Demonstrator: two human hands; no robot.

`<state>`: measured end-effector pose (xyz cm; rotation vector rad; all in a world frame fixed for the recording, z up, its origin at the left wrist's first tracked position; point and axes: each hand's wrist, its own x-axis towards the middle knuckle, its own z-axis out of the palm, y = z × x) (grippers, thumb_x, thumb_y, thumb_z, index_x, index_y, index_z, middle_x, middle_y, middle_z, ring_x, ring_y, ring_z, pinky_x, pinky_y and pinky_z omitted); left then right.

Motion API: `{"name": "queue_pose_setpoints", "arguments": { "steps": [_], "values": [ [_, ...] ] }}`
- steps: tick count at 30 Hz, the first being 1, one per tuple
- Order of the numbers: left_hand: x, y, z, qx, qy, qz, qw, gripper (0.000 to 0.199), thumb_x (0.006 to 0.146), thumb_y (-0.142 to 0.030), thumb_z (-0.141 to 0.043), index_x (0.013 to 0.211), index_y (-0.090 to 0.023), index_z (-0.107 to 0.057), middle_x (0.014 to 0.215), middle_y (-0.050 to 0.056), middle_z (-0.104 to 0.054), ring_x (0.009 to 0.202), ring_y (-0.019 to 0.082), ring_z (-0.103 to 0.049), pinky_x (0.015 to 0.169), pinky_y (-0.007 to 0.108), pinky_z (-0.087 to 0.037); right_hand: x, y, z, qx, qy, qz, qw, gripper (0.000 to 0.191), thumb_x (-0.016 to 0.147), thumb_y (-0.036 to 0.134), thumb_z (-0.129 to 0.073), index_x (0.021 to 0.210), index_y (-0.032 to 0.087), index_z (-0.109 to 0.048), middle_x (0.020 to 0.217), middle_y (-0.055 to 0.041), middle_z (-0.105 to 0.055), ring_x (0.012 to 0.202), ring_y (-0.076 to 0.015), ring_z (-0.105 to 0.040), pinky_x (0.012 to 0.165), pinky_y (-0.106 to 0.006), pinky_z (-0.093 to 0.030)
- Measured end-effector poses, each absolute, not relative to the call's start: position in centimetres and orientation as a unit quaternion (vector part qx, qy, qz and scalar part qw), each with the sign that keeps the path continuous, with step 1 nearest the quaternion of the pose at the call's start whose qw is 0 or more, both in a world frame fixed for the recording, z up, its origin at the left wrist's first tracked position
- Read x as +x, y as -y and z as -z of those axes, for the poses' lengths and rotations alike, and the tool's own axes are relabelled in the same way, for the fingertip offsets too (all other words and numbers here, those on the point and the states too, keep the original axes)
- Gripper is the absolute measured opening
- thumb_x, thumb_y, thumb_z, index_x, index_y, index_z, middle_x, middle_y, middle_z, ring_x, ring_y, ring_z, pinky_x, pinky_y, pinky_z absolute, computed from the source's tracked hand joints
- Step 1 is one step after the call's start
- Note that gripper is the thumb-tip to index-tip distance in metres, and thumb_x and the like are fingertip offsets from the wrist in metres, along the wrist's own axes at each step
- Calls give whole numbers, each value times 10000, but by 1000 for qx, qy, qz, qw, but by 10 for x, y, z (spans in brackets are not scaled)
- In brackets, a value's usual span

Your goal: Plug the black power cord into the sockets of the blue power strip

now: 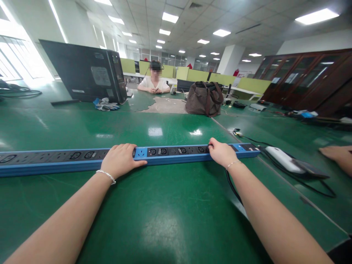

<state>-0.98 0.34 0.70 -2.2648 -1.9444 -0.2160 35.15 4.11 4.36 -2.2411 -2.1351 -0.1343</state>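
No text is legible (the pale label (100, 76) included).

The power strip (170, 155) is cut off at left

Bright overall. Ceiling lights (170, 17) plus daylight from window (12, 58) far left, blown out. Table (162, 227) throws glare patches; soft shadow just below right hand (222, 153). Wide-angle stretch toward edges, cabinet (305, 82) skewed. Background softish.
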Motion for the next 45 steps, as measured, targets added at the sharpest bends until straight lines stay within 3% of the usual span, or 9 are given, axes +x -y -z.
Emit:
{"name": "queue_pose_setpoints", "arguments": {
  "steps": [5, 10, 18, 22, 25, 27, 35, 42, 45],
  "values": [
    [-9, -2, -7, -754, 648, 72, 83, 789, 686, -758, -409, 1162, -143, -545, 1091, 141, -641, 1027, 309, -574, 903, 414, -388, 346, -39, -44, -739, 672, 47, 20, 361, 880, 321, -286, 1091, 211, -557, 825, -135, -657, 761, -280, -627, 653, -356, -411],
    [-9, -2, -7, -759, 641, 78, 82, 805, 692, -748, -413, 1166, -112, -549, 1090, 158, -640, 1027, 318, -575, 897, 422, -393, 346, -42, -48, -744, 668, 9, 13, 338, 871, 303, -312, 1086, 222, -561, 874, -111, -664, 809, -250, -626, 698, -340, -418],
    [-10, -2, -6, -764, 633, 85, 87, 827, 698, -743, -415, 1192, -92, -545, 1112, 171, -635, 1035, 327, -574, 903, 434, -392, 340, -30, -32, -777, 619, 13, 117, 361, 892, 359, -318, 1139, 258, -561, 939, -79, -676, 856, -230, -620, 717, -325, -418],
    [-10, -2, -6, -767, 630, 85, 93, 827, 705, -744, -407, 1190, -88, -544, 1097, 170, -639, 1027, 324, -577, 899, 430, -397, 338, -28, -31, -800, 580, 58, 140, 407, 863, 405, -372, 1117, 175, -590, 951, -128, -665, 921, -251, -600, 757, -334, -429],
    [-10, -2, -6, -767, 630, 86, 91, 825, 703, -742, -411, 1186, -88, -547, 1085, 170, -643, 1030, 325, -575, 898, 431, -398, 337, -28, -32, -801, 574, 116, 128, 446, 849, 430, -384, 993, 101, -649, 1035, -190, -630, 1008, -290, -571, 812, -348, -426],
    [-10, -2, -6, -766, 630, 86, 88, 817, 701, -737, -419, 1186, -92, -548, 1092, 168, -642, 1034, 323, -575, 899, 430, -397, 337, -29, -33, -800, 583, 100, 101, 477, 869, 436, -340, 932, 101, -673, 1021, -190, -636, 964, -290, -598, 801, -358, -436],
    [-10, -3, -6, -763, 635, 84, 83, 820, 693, -746, -420, 1182, -100, -550, 1080, 166, -645, 1034, 323, -575, 892, 429, -399, 341, -29, -41, -790, 608, 64, 40, 540, 899, 487, -294, 971, 98, -662, 989, -210, -658, 923, -292, -635, 788, -376, -449],
    [-10, -3, -7, -765, 633, 86, 81, 817, 691, -747, -419, 1179, -105, -549, 1083, 163, -646, 1024, 320, -580, 895, 429, -398, 342, -30, -44, -782, 620, 55, 43, 507, 903, 474, -306, 925, 105, -654, 962, -218, -667, 925, -316, -639, 787, -405, -456],
    [-10, -3, -8, -764, 634, 85, 77, 817, 688, -750, -416, 1179, -112, -551, 1080, 162, -648, 1027, 320, -580, 896, 428, -398, 356, -34, -45, -787, 607, 19, 106, 471, 905, 462, -324, 880, 110, -635, 934, -209, -678, 917, -287, -646, 792, -375, -462]
  ]
}}
